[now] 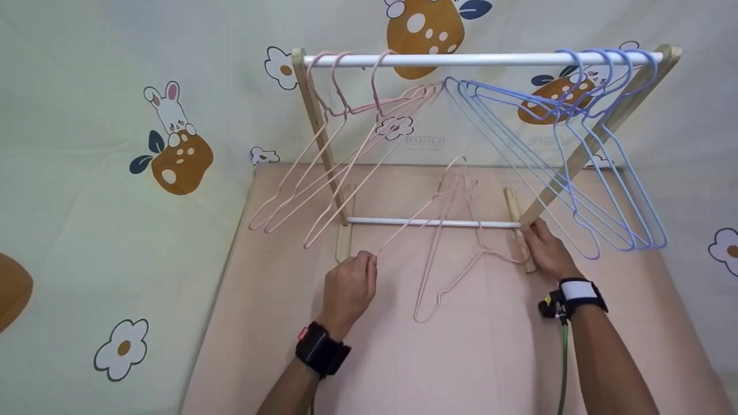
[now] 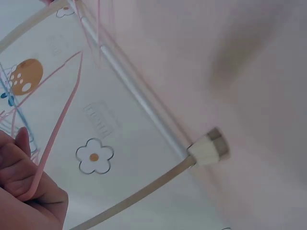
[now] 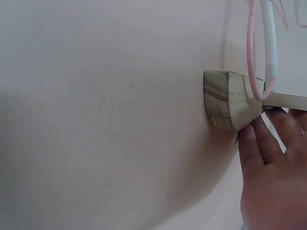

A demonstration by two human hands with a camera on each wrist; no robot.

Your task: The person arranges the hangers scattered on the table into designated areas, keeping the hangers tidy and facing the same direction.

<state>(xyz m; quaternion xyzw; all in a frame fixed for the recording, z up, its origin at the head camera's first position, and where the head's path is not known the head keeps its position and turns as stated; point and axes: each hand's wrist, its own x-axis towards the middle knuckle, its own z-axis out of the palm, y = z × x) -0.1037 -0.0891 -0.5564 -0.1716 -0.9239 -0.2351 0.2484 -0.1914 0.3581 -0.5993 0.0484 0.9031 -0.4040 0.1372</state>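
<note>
My left hand (image 1: 350,288) grips the lower corner of a thin pink hanger (image 1: 406,229), below the rack's top rail. In the left wrist view, the pink hanger (image 2: 57,127) runs across the curled fingers (image 2: 17,167). More pink wire (image 1: 455,286) fans out to the right of it, with one end close to the right hand. My right hand (image 1: 550,251) rests against the foot of the rack's right post, fingers extended. From the right wrist, the fingers (image 3: 266,143) touch the wooden foot (image 3: 232,100), and a pink hanger end (image 3: 250,52) loops just above.
A wooden rack with a white top rail (image 1: 484,59) stands before me. Several pink hangers (image 1: 337,158) hang at its left, several blue hangers (image 1: 611,173) at its right. A white lower bar (image 1: 392,221) joins the posts above a pink surface (image 1: 461,363). Behind is a patterned backdrop (image 1: 144,242).
</note>
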